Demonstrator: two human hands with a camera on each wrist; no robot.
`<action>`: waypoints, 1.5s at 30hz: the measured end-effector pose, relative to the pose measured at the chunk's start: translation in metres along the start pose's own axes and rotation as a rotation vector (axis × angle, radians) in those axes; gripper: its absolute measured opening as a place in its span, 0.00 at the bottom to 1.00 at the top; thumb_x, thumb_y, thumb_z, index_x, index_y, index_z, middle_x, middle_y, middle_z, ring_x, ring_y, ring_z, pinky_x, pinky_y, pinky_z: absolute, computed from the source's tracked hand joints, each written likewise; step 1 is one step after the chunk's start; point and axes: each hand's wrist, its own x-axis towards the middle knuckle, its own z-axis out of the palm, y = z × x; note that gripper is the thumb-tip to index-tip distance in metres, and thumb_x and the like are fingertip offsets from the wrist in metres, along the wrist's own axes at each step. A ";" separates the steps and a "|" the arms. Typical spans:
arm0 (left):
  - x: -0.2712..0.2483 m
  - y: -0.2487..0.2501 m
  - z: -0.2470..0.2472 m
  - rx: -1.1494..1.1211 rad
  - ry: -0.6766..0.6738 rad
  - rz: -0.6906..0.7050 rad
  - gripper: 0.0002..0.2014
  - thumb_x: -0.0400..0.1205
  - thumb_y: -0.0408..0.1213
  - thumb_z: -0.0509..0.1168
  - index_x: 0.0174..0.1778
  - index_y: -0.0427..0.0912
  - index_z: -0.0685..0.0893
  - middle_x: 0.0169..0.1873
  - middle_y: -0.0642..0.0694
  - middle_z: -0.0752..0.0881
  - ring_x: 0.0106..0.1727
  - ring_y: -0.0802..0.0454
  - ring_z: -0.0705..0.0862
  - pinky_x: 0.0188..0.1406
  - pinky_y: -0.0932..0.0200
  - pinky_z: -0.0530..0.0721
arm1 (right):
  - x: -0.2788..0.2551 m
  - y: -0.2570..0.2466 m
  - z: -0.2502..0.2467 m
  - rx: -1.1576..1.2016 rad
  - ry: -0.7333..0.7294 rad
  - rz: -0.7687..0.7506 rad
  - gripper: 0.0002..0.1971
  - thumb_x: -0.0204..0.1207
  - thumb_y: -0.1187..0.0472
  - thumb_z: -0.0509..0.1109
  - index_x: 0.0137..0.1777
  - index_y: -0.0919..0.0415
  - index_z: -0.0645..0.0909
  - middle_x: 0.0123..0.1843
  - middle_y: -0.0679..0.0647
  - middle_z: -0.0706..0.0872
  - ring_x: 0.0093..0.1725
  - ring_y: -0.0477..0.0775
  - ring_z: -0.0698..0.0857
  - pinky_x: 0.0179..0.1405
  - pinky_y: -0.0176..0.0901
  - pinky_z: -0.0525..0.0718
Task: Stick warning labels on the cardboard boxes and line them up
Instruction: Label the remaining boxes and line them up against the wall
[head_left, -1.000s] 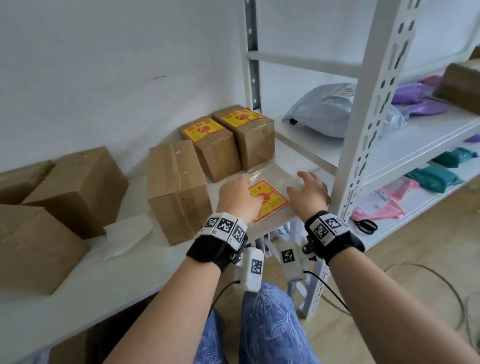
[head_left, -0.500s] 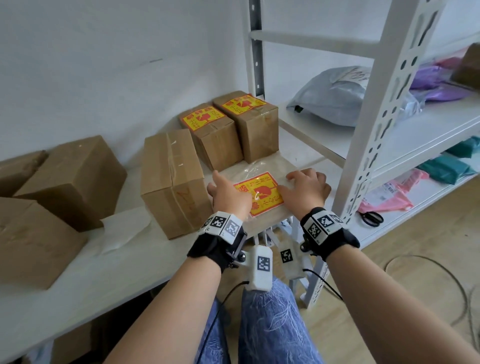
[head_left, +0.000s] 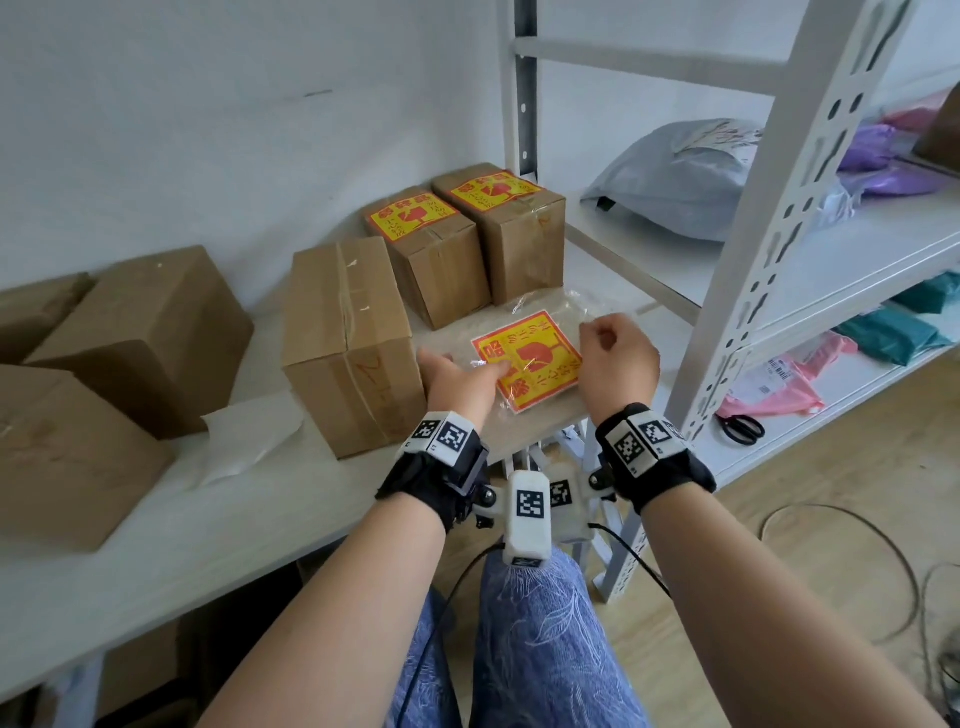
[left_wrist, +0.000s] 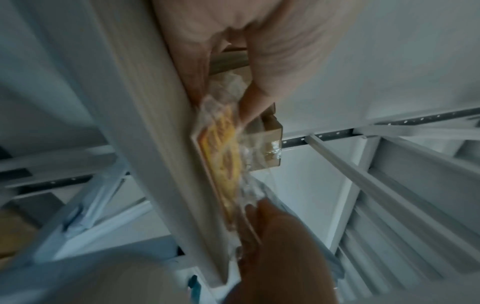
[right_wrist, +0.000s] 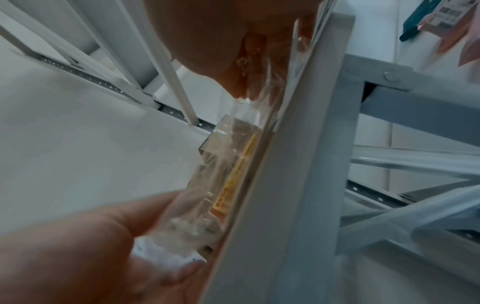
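A pack of yellow-and-red warning labels (head_left: 527, 358) in a clear plastic bag lies on the table near its front edge. My left hand (head_left: 465, 364) holds the pack's left side, thumb laid over the top label; the left wrist view shows the bag (left_wrist: 223, 144) between thumb and fingers. My right hand (head_left: 592, 335), fingers curled, pinches the bag's right edge; in the right wrist view its fingers hold clear plastic (right_wrist: 249, 115). An unlabelled cardboard box (head_left: 348, 343) stands just left of my left hand. Two labelled boxes (head_left: 431, 249) (head_left: 506, 228) stand side by side behind the pack.
More plain cardboard boxes (head_left: 150, 332) (head_left: 62, 452) sit at the left. White backing paper (head_left: 249, 441) lies before them. A white shelf upright (head_left: 769, 218) rises right of my right hand; the shelves hold a grey mailer bag (head_left: 675, 176), coloured bags and scissors (head_left: 740, 428).
My left hand slid off the top of the label pack to its left side. My right hand went from lying flat beside the pack to curling and pinching the bag's right edge.
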 end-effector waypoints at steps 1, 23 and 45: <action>0.002 -0.004 -0.002 -0.012 -0.014 0.002 0.45 0.74 0.40 0.80 0.81 0.39 0.60 0.70 0.47 0.76 0.65 0.50 0.78 0.64 0.55 0.75 | 0.000 -0.002 -0.001 0.030 -0.001 0.006 0.09 0.84 0.55 0.65 0.52 0.57 0.84 0.42 0.46 0.84 0.47 0.53 0.84 0.49 0.39 0.75; 0.001 -0.023 -0.012 0.002 0.094 0.277 0.09 0.90 0.34 0.57 0.65 0.43 0.75 0.51 0.52 0.82 0.46 0.54 0.84 0.47 0.56 0.83 | 0.002 0.002 -0.006 0.259 -0.153 0.193 0.25 0.76 0.75 0.64 0.70 0.55 0.68 0.43 0.51 0.92 0.35 0.49 0.87 0.30 0.40 0.83; 0.000 -0.024 -0.011 0.012 0.165 0.240 0.11 0.90 0.32 0.56 0.67 0.44 0.75 0.50 0.52 0.82 0.45 0.54 0.82 0.34 0.68 0.75 | -0.009 -0.006 -0.005 0.337 -0.424 0.047 0.21 0.75 0.75 0.67 0.50 0.46 0.91 0.46 0.59 0.93 0.39 0.53 0.82 0.37 0.41 0.77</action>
